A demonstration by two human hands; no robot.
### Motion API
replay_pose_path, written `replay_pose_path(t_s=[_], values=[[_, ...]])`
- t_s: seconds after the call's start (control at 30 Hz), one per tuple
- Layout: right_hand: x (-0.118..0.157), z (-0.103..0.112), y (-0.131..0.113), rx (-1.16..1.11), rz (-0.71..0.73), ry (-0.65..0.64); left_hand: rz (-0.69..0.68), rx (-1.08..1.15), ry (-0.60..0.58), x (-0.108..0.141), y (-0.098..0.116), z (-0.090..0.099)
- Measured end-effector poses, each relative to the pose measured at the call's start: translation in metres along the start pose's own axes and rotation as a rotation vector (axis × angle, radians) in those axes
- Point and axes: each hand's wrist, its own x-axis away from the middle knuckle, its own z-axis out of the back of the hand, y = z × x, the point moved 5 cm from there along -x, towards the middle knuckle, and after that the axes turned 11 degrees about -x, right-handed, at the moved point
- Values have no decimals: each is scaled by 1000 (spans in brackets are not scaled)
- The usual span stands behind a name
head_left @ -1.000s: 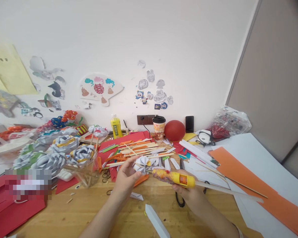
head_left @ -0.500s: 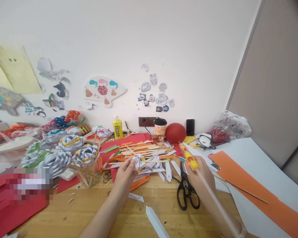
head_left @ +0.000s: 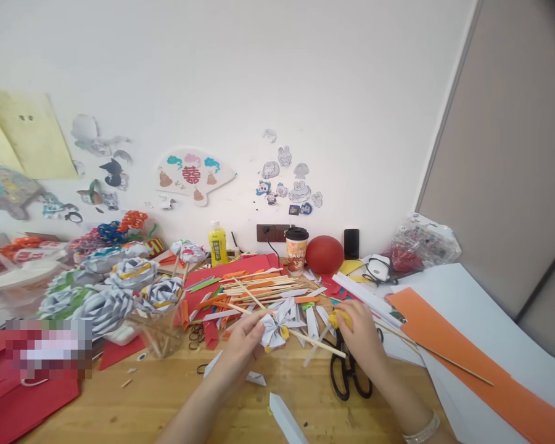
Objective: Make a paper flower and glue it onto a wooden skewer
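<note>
My left hand [head_left: 247,338] is closed on a small folded paper flower [head_left: 274,331], white with yellow bits. A thin wooden stick [head_left: 318,343] runs out from behind the flower toward the right. My right hand [head_left: 363,336] is wrapped round a yellow glue gun [head_left: 341,319], mostly hidden by the fingers. A translucent glue stick [head_left: 316,347] slants down to the left from it. Black-handled scissors [head_left: 346,376] lie on the table just below my right hand, their blades partly covered.
Wooden sticks [head_left: 259,287] and folded paper strips cover the table's middle. Finished paper flowers [head_left: 104,306] stand at left near red paper [head_left: 32,401]. A lidded cup [head_left: 296,251], yellow bottle [head_left: 217,245] and red balloon [head_left: 324,254] stand by the wall. Orange paper [head_left: 472,357] lies at right.
The glue gun has turned in my right hand; its glue stick pointed toward me and now slants left. My left hand has brought the flower slightly right and nearer.
</note>
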Motion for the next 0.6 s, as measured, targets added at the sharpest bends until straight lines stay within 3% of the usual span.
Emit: replay_pose_path(t_s=[0.07,0.1,0.17,0.23,0.4,0.6], values=[[8,-6,-17,-442,8,-166,-15,-65,-29,0,0,-1],[15,-13,-27,-623,-4,-321,-27,-102,-37,0,1,-2],[28,-22,-46,-784,-5,-540,-54,-168,-40,1,3,-3],[37,-25,-59,-771,-2,-613,-70,-201,-33,2,5,-3],[32,-15,-63,-514,14,-461,-86,-123,13,-1,11,3],[20,3,-41,-510,39,-267,-200,88,263,-4,31,31]])
